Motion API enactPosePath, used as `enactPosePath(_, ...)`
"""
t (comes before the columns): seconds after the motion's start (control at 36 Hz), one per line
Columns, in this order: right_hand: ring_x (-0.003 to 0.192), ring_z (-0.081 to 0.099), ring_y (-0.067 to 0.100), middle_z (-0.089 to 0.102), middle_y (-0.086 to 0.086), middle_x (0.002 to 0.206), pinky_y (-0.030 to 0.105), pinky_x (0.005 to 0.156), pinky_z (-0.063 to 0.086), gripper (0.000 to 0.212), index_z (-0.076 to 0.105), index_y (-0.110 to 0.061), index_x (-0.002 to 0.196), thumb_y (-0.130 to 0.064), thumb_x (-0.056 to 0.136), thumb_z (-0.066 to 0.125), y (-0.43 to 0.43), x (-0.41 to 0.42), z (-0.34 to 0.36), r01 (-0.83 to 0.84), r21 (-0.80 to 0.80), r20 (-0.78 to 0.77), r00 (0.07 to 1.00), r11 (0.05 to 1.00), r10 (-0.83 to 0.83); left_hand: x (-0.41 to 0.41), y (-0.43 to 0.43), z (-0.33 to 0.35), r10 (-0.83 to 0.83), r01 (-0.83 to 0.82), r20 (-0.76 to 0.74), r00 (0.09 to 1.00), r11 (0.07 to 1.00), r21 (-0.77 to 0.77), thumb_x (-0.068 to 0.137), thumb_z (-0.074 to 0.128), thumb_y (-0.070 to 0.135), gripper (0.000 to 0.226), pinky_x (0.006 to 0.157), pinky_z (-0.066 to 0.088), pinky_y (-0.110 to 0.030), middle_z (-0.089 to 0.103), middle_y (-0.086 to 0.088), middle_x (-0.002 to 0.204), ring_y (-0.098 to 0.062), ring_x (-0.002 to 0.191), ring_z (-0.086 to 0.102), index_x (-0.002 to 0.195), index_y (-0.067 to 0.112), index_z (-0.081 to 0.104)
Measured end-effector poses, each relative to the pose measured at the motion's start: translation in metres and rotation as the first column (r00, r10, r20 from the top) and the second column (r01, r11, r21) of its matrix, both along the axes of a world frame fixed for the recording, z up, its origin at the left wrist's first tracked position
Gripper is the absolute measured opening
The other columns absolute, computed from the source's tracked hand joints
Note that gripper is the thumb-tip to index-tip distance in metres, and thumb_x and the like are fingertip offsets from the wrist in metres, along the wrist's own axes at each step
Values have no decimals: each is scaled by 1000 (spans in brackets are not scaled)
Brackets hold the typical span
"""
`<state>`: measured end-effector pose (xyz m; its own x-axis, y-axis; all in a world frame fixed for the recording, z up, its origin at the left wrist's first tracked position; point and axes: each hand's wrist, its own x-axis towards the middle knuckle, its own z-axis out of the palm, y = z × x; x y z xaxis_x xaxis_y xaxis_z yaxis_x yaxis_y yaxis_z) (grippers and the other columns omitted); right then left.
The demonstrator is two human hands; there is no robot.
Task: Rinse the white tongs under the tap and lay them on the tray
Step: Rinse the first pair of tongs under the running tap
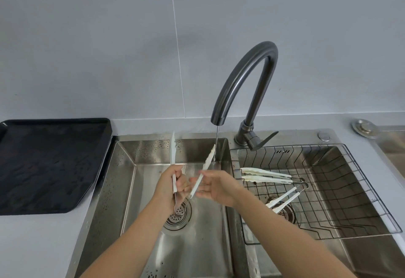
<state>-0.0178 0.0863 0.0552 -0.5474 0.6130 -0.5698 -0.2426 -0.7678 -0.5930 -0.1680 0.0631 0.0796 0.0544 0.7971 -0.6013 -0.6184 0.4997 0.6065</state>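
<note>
Tongs (207, 163) over the left sink (122, 168), arms splayed in a V, hinge low. Left hand (173, 184) grips one arm, fingers curled round it. Right hand (215, 187), blurred, fingers roughly straight, touches the other arm, likely steering its tip into the stream from the tap (245, 76). The splay probably exposes the inner faces. Tray (54, 163) sits on the counter left of the sink; laying not yet done.

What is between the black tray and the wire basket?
The sink basin, seen in the head view. Over it, the left hand holds white tongs under the tap.
</note>
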Motion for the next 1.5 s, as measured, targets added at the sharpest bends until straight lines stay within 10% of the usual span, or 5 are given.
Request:
enactPosePath(0.19,56,68,13,68,3,59,21,52,55,5,55,-4,84,-3,89,55,11,-6,16,144,84,127,980,986,-154,0,0,-14,-201,133,-312,929,965,-224,92,46,29,35,33,34,-13,50,-2,41,-10,29,44,66,8,54)
enactPosePath(0.42,65,66,20,63,14,82,24,57,58,21,53,7,106,-3,88,57,18,-10,20,165,104,224,957,981,-185,3,14,-10,-411,481,-732,543,867,-130,86,48,46,48,98,38,-35,54,-4,126,-21,117,51,126,19,48)
enactPosePath(0.72,72,59,23,59,15,79,30,72,50,9,55,1,87,-2,92,47,19,5,25,120,127,289,945,985,-152,29,14,-2,-545,588,-530,650,802,-104,76,72,14,37,39,44,-22,73,-10,77,-13,32,47,108,12,54)
enactPosePath(1.11,126,30,2,37,-15,131,20,103,21,44,44,-7,135,-27,97,39,-21,26,30,-470,599,696,706,648,-131,39,11,1,-475,539,-586,656,839,-76,89,48,5,13,33,32,-18,58,-6,51,-9,26,33,96,10,57)
enactPosePath(1.5,142,-13,4,-11,-6,157,40,114,-12,54,1,-19,148,-39,100,15,-29,12,10,-734,432,859,512,525,8,45,-12,-15,-405,519,-703,584,853,-60,95,29,13,25,32,30,-20,45,4,29,-8,22,31,77,8,45)
